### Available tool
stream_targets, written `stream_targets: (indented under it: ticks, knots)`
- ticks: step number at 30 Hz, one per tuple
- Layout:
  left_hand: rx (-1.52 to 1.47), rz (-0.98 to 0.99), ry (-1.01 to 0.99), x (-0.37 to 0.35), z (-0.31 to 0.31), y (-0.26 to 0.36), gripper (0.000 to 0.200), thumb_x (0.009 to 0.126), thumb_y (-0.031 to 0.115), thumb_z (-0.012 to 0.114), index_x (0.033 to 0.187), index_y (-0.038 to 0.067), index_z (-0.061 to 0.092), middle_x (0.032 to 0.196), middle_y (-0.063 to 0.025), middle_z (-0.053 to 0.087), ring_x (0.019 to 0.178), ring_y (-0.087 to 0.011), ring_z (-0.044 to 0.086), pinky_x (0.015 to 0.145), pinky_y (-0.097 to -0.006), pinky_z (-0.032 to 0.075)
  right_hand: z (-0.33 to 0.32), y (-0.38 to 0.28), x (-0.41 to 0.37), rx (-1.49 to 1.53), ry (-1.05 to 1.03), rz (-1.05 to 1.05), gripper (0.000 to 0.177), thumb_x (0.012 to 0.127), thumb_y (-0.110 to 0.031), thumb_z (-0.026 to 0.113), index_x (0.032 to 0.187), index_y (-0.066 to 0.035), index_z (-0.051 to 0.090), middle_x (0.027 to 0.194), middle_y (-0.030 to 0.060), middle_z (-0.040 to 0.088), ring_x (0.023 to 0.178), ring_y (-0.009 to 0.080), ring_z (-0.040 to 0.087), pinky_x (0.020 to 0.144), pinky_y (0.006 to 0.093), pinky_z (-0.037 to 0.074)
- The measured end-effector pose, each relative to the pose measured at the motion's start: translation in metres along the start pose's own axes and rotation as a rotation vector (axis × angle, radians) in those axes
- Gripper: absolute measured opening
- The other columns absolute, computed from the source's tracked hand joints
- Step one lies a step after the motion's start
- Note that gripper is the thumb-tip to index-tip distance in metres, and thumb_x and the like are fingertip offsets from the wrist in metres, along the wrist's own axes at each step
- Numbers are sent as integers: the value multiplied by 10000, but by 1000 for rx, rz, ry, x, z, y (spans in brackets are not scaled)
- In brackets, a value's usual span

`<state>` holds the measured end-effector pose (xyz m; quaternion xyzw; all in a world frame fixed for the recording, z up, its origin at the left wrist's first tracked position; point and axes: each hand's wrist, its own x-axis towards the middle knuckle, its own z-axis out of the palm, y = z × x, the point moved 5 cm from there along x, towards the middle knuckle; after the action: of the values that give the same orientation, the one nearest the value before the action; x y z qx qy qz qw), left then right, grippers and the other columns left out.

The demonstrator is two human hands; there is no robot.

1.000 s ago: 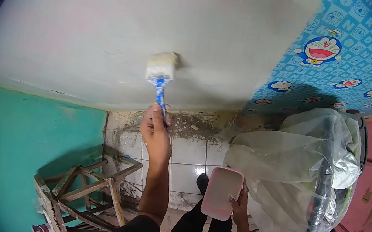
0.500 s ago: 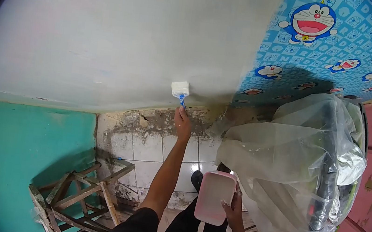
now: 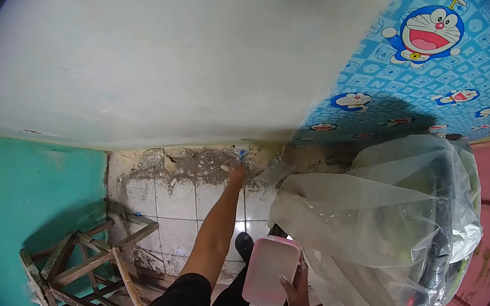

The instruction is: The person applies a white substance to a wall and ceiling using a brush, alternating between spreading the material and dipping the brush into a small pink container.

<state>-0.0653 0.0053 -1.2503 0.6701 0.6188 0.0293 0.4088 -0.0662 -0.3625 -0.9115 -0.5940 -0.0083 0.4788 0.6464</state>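
My left hand (image 3: 236, 173) is closed on the handle of a paintbrush (image 3: 241, 154), low by the foot of the white wall (image 3: 166, 50). The bristles hardly show from this angle. With the thumb over its right edge, my right hand (image 3: 296, 288) grips a pink rectangular tub (image 3: 271, 273), held in front of my legs. Whitish material is visible inside the tub.
Blue cartoon wallpaper (image 3: 412, 82) covers the wall at the upper right. Below it, clear plastic sheeting (image 3: 365, 224) drapes over a bulky object. A wooden frame (image 3: 81, 268) stands lower left by a green wall (image 3: 29, 193). White floor tiles (image 3: 179, 203) and a pink door (image 3: 489, 247) also show.
My left hand and the brush have moved down the wall to its lower edge. The view has shifted slightly, and the tub appears a little further left and lower.
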Motion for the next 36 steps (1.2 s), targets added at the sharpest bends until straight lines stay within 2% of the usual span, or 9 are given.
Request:
stream_targets:
  ticks: [3,6,9,12,15,22,28,33,36]
  knots:
    - [-312,-57,-90,25,-5,13,447,957,354,514,981,-75,638,850,-232,656,804,-373,634,695,-466,465,6,0,-2,20,-1,47,884,855,22,623,1541,-12,66,1535,192,257,1429,277,273,1166,421,239]
    - [-128,16,55,30,-27,34,417,990,320,499,990,-65,659,772,-201,646,705,-297,618,633,-421,464,14,-5,-3,-2,-13,-22,871,860,9,629,1538,-10,82,1539,188,252,1431,273,266,1168,417,234]
    - [-526,22,91,-64,-99,115,394,996,296,504,910,-64,638,729,-123,597,668,-209,553,609,-390,442,12,6,-6,1,-47,-28,859,864,-9,639,1535,-8,104,1536,179,254,1433,268,260,1168,411,235]
    - [-557,-23,-1,-87,-142,120,342,1010,291,491,966,-9,649,737,-46,569,682,-122,506,622,-298,427,16,-1,-10,-32,-55,-64,850,864,-23,652,1531,-5,124,1532,170,258,1434,264,255,1171,409,232]
    - [-873,77,-12,-161,-228,192,318,1030,283,483,1037,8,642,741,12,521,683,-77,460,600,-256,388,15,2,-13,-47,-32,-60,848,864,-37,662,1528,-8,135,1524,167,272,1426,268,270,1169,412,239]
    - [-940,367,14,-275,-377,303,323,1048,294,463,1083,5,602,701,31,478,594,-40,363,514,-202,263,30,-13,-17,-7,-47,-89,828,870,-19,636,1533,-31,140,1513,166,302,1406,261,316,1159,405,272]
    - [-994,566,302,-277,-434,301,322,1054,296,455,1096,9,593,710,39,471,592,-34,360,519,-200,269,53,-34,-24,28,-115,-66,834,867,-14,640,1536,-32,142,1524,159,290,1409,256,308,1159,399,269]
    - [-830,476,321,-180,-380,202,330,1044,349,469,1064,47,601,735,28,472,646,-56,400,574,-219,319,53,-5,-24,-75,-146,-34,850,860,-21,657,1537,-28,143,1522,162,289,1409,253,303,1153,389,275]
    - [-772,428,324,-128,-328,138,330,1048,336,458,934,49,575,713,24,468,629,-65,395,563,-233,323,62,0,-23,-49,-183,6,862,858,-31,669,1536,-18,137,1533,163,272,1416,253,289,1154,386,267]
